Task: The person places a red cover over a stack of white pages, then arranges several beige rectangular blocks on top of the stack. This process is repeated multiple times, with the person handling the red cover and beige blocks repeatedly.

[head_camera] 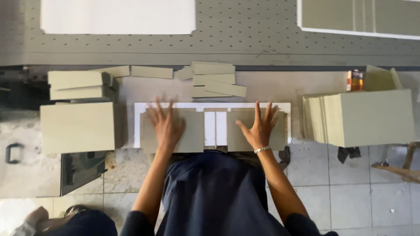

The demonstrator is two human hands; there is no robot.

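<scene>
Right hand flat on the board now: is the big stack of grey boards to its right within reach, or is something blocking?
Probably yes. The right hand lies flat on a grey board, and the big stack of boards sits just past the white sheet on that side, with nothing between them.

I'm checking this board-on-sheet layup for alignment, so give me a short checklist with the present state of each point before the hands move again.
1. Left hand flat on left grey board: ok.
2. Right hand flat on right grey board: ok.
3. Narrow spine strip between the boards, gaps on both sides: ok.
4. White sheet margin showing at top and sides: ok.
5. Bottom margin: cannot tell, hidden by the body.
6. Spare strips lie apart from the sheet: ok.
</scene>
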